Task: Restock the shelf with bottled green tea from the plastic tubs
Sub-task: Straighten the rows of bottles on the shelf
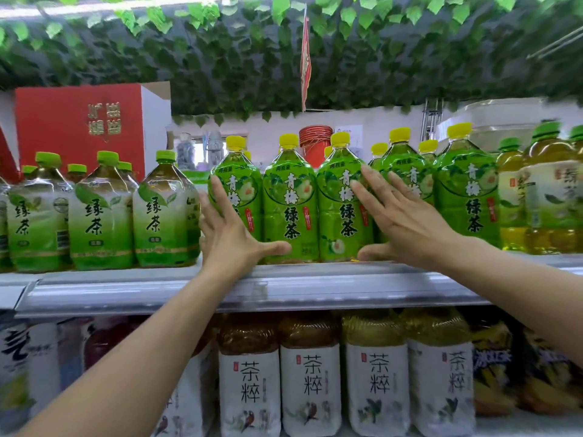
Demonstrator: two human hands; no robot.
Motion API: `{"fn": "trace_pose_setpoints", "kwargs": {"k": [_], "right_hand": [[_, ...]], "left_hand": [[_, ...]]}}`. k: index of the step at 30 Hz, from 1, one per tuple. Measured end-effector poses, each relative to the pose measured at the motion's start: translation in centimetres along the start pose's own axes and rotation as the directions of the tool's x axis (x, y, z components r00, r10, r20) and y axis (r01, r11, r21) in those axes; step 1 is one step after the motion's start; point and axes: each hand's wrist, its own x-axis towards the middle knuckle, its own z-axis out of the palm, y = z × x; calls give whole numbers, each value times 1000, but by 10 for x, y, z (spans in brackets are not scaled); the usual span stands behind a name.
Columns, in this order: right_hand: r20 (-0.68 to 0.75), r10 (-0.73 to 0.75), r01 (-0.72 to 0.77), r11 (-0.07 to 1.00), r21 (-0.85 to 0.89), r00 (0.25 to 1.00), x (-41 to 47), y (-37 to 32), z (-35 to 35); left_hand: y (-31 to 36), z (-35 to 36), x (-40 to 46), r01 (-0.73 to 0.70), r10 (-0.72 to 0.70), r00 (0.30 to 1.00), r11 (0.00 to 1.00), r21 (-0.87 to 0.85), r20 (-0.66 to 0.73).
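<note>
Lower shelf, nearest: four white-labelled tea bottles (310, 373) in a row. Left hand (232, 230), fingers straight and spread, pressing the leftmost yellow-capped bottle (236, 187). Right hand (400, 219), likewise flat, fingers apart, across the third and fourth. Upper shelf (284, 288): five yellow-capped green tea bottles (290, 200) in front; three green-capped bottles (101, 212) left. Behind: one red box (79, 127).

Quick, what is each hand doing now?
Left hand: open, flat against yellow-capped bottles.
Right hand: open, flat against the same row.
</note>
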Motion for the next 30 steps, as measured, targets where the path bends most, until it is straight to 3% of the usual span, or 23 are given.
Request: {"fn": "trace_pose_setpoints", "kwargs": {"k": [8, 10, 12, 13, 15, 17, 18, 21, 30], "right_hand": [[-93, 21, -16, 999, 50, 995, -9, 0, -2], [-209, 170, -146, 981, 129, 963, -22, 12, -1], [-263, 450, -383, 883, 271, 853, -40, 31, 0], [-223, 589, -496, 790, 359, 777, -50, 41, 0], [6, 758, -640, 547, 541, 652, -68, 60, 1], [259, 730, -679, 362, 639, 633, -79, 75, 4], [341, 690, -700, 337, 630, 639, -81, 79, 5], [420, 652, -747, 365, 556, 631, -81, 84, 6], [397, 621, -721, 444, 532, 676, -77, 74, 2]], "left_hand": [[1, -3, -2, 14, -14, 1000, 999, -41, -1], [2, -3, -3, 50, -50, 999, 994, -94, -3], [4, -3, -4, 99, -98, 995, 985, -144, 9], [5, -2, -4, 117, -116, 993, 982, -148, 13], [7, -1, -4, 145, -145, 989, 981, -129, 11], [9, -1, -4, 168, -169, 986, 980, -111, 3], [9, 0, -4, 173, -174, 985, 980, -103, -1], [10, 0, -3, 170, -171, 985, 981, -94, -4], [13, -1, -4, 169, -167, 986, 982, -90, 27]]}}
